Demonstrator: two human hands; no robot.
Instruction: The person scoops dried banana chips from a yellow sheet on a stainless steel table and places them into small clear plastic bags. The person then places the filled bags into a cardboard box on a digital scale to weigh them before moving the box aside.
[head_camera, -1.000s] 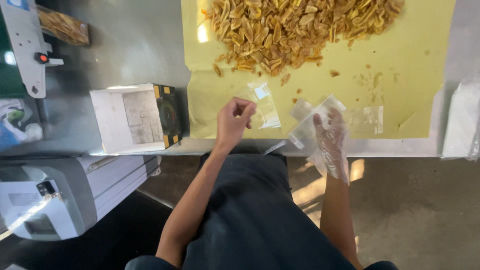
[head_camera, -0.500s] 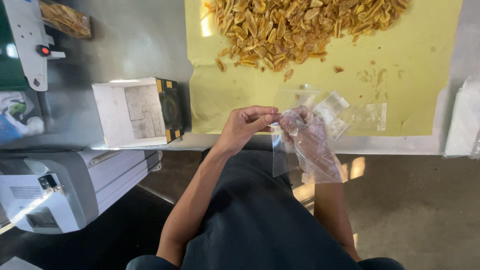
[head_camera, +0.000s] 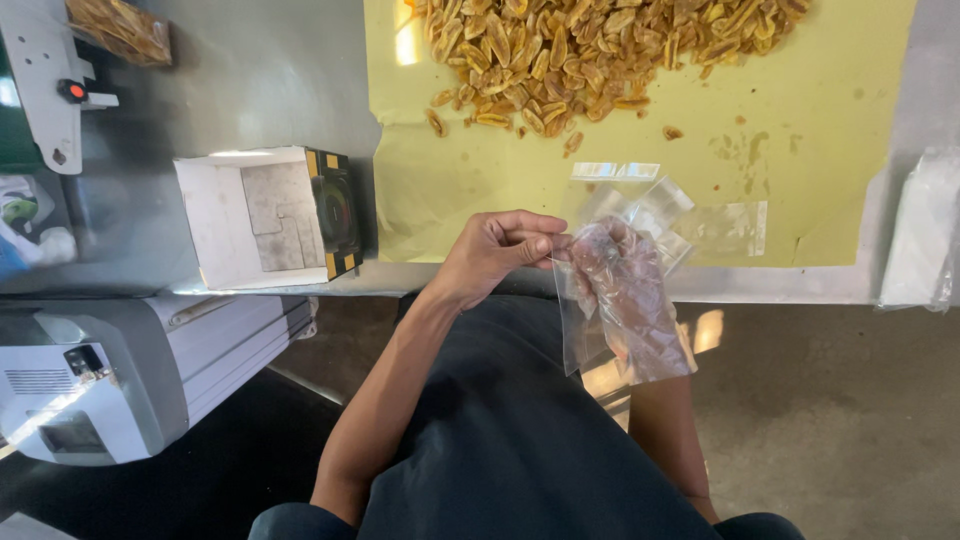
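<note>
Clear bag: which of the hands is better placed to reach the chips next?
Probably the right hand: it wears a thin plastic glove and sits nearer the chip pile. The left hand pinches the clear bag rim, holding it open.

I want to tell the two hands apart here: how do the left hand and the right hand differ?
The left hand is bare, while the right hand is wrapped in thin clear plastic, like a loose glove. The left hand pinches the edge of a clear plastic bag with its fingertips; the right hand sits at the bag's mouth, fingers spread. Both hover at the table edge, below the pile of fried chips.
</note>
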